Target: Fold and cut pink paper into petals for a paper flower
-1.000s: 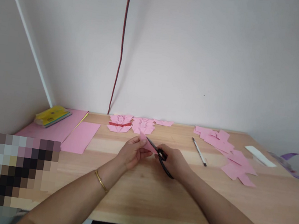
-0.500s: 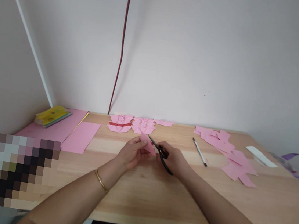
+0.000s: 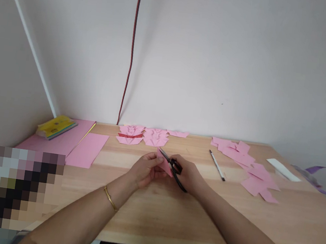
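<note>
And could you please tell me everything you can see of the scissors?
The scissors have black handles and dark grey blades that look like metal. The right grip holds them over the wooden table, blades pointing forward and to the left, one curved handle slanting back and to the right. The blades overlap the pink paper pinched in the left grip; whether they are cutting into it cannot be told.

Frame centre: the left hand [image 3: 144, 170] grips a pink paper piece [image 3: 163, 165]; the right hand [image 3: 188, 175] holds black scissors [image 3: 171, 162] at it. Right of centre: a pen [image 3: 217, 165] lies on the desk [image 3: 149, 217]. Left: a yellow packet [image 3: 55, 126] overlies a pink sheet [image 3: 41, 143].
</note>
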Demonstrator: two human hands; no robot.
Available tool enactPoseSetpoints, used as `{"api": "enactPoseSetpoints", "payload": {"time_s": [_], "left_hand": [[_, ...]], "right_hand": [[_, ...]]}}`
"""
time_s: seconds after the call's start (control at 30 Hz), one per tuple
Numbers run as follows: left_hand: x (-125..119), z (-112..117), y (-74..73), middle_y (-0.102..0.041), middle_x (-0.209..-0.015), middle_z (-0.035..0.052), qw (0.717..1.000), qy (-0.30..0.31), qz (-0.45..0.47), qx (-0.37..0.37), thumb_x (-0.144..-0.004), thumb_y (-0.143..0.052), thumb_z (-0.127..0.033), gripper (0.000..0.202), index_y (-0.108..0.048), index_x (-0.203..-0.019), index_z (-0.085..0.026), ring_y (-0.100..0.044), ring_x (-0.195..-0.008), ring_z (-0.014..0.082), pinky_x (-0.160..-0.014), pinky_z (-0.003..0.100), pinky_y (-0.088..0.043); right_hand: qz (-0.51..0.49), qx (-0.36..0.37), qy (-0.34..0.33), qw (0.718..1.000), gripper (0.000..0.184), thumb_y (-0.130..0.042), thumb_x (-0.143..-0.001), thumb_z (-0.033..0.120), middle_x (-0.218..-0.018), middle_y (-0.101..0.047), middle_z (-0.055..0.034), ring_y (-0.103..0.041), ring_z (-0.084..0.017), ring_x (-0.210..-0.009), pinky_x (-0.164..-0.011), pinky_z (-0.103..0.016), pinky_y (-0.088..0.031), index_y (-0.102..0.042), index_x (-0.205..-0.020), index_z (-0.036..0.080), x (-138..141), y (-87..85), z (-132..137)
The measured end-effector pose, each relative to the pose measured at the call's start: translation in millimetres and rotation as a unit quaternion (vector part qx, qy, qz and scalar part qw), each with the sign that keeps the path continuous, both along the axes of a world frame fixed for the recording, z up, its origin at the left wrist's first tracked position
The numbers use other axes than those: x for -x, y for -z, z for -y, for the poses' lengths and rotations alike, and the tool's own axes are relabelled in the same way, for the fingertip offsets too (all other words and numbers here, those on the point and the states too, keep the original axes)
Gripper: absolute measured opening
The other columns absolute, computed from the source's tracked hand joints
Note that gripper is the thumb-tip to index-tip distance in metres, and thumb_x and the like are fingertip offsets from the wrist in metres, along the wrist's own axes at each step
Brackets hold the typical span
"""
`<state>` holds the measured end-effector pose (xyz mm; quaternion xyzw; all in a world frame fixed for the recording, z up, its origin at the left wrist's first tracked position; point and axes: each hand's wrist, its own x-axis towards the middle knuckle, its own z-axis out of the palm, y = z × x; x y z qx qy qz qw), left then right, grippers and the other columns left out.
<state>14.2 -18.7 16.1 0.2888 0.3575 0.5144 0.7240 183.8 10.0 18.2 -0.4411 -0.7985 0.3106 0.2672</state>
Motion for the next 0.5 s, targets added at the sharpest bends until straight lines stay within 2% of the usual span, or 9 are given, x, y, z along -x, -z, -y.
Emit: {"api": "enactPoseSetpoints", "payload": {"time_s": [0.5], "left_hand": [[-1.5,-0.5,2.9,-0.069,-0.077,0.0096,1.0,0.003,-0.004,0.009,-0.074,-0.068,-0.021,0.016,-0.061,-0.085,-0.011,-0.066,-0.063,0.0164,-0.058,0.026,-0.053]], "right_hand": [[0.049,-0.019,0.004,0.999,0.016,-0.055,-0.077,0.031,-0.074,-0.067,-0.0012,-0.058,-0.016,-0.063,-0.056,-0.023,-0.036,-0.06,-0.089,0.023,-1.3,-0.6,1.2]]}}
